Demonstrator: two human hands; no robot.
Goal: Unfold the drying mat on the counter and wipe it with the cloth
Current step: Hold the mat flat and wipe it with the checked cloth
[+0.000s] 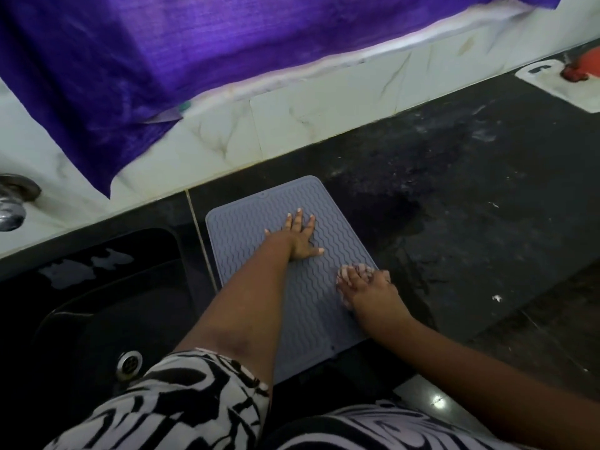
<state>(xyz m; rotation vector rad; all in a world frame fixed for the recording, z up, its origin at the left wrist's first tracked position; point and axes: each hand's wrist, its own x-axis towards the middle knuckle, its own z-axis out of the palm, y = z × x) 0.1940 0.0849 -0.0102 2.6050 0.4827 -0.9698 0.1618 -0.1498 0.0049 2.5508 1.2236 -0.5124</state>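
On a dark stone counter [470, 196], a grey wavy-ribbed silicone drying mat [259, 216] lies flat just right of the black sink [97, 303], left hand [300, 237] splayed on it, right hand [367, 289] (blurred) fingers curled at its right edge, grasp unclear.

Left hand [300, 237] flat, fingers spread; right hand [367, 287] blurred

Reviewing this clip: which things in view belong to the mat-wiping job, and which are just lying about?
Part of the job:
- grey drying mat, lying flat and unfolded on the counter
- left hand, pressed flat on the mat
- right hand, closed on a pale cloth at the mat's right edge

Just lying about:
- sink
- tap
- purple curtain
- white board with red items
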